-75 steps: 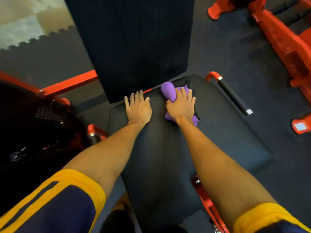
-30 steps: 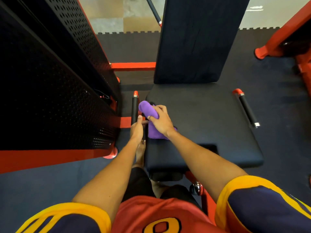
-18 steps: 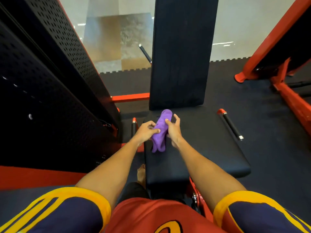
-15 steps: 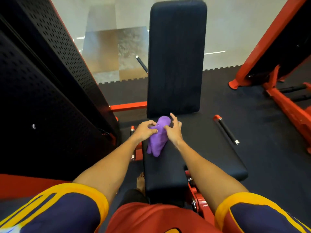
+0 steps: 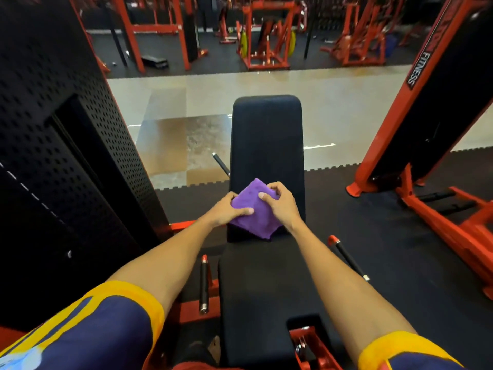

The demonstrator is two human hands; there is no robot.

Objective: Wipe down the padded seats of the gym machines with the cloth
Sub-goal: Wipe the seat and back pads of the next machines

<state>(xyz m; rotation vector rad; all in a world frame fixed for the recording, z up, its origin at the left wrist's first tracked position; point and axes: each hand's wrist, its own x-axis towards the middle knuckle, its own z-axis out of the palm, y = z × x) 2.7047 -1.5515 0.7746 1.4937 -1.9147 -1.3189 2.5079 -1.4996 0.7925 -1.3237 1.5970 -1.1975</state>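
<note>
A purple cloth [image 5: 254, 212], folded into a rough square, is held up in the air in front of the black padded backrest [image 5: 266, 140]. My left hand [image 5: 226, 209] grips its left edge and my right hand [image 5: 280, 205] grips its right edge, thumbs on top. Below the cloth lies the black padded seat [image 5: 256, 287], with neither hand touching it.
A black perforated weight-stack cover [image 5: 61, 156] stands close on the left. Two black handles [image 5: 204, 284] [image 5: 348, 259] flank the seat. An orange machine frame [image 5: 426, 108] rises at the right, more orange machines [image 5: 264, 36] stand beyond the pale tiled walkway [image 5: 333, 108].
The cloth was pressed to the seat under my right hand, then lifted off it. Both hands now hold it up and have spread it into a flat square. My view has tilted upward.
</note>
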